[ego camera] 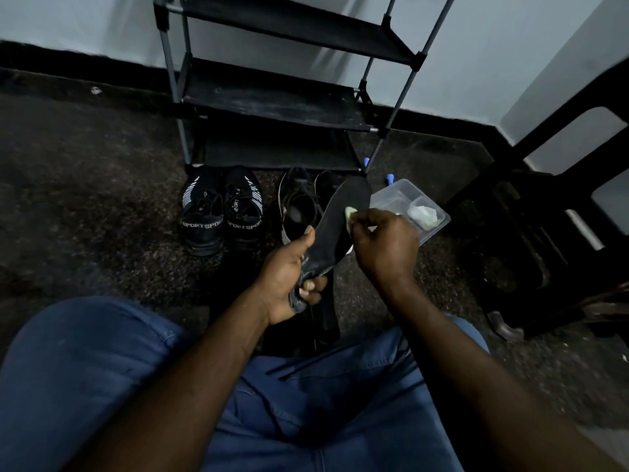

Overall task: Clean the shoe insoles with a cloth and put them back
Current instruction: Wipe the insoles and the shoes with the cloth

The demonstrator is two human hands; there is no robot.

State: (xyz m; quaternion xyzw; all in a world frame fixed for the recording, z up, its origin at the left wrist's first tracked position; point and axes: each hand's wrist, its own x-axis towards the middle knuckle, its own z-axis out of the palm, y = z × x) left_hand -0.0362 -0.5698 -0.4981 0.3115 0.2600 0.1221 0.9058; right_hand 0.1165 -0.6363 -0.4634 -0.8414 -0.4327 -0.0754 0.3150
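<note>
My left hand (289, 277) grips the heel end of a dark insole (340, 223), which points up and away from me. My right hand (384, 247) pinches a small pale green cloth (350, 214) against the insole's right edge, near its front half. Behind the insole a pair of dark shoes (299, 202) stands on the carpet, partly hidden by it. Another dark insole (325, 318) lies on the floor between my knees, below my left hand.
A black pair of shoes marked SPORT (221, 212) stands to the left. Behind is a black shoe rack (272, 97). A clear plastic box (408, 206) holding pale cloth sits right of the insole. A dark chair (544, 216) fills the right side.
</note>
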